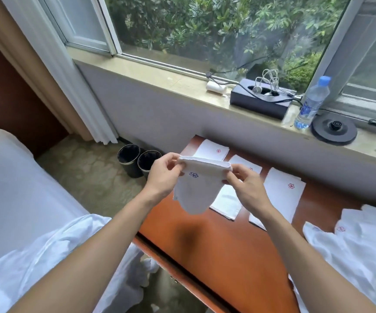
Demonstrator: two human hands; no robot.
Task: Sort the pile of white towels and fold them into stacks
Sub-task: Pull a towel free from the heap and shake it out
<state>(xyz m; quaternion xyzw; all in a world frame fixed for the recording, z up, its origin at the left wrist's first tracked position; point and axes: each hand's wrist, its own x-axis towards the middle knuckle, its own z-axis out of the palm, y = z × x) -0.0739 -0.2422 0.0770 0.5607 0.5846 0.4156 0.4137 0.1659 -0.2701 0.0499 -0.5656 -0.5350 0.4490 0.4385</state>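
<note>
Window (216,30): spans the far wall, with dense green foliage outside.

Bed (13,188): white covers, at the left of the room, with rumpled white linen at its near end.

Desk (205,240): reddish-brown wood, set against the wall under the sill (148,75).

Pile of unfolded towels (351,245): white, crumpled, on the right end of the desk. A red flower emblem shows on one of them.

Folded towels (281,193): four lie flat on the desk in a loose row running toward the wall. Three show a red emblem. The fourth lies partly behind the person's hands, and its emblem cannot be seen.

Held towel (196,190): white, with a blue emblem near its upper left. It is raised in the air above the left part of the desk, in front of the folded row. Its top edge is stretched level and the rest hangs down in a rounded fold, clear of the wood.

Left hand (162,175): closed in a pinch on the top left corner of the held towel.

Right hand (248,188): closed in a pinch on the top right corner.

Waste bins (129,159): two, dark, side by side on the carpet between bed and desk.

On the sill: a black box (259,102) with white cables in it, a water bottle (312,102) with a blue cap, and a round black base (333,129) just beside the bottle.
</note>
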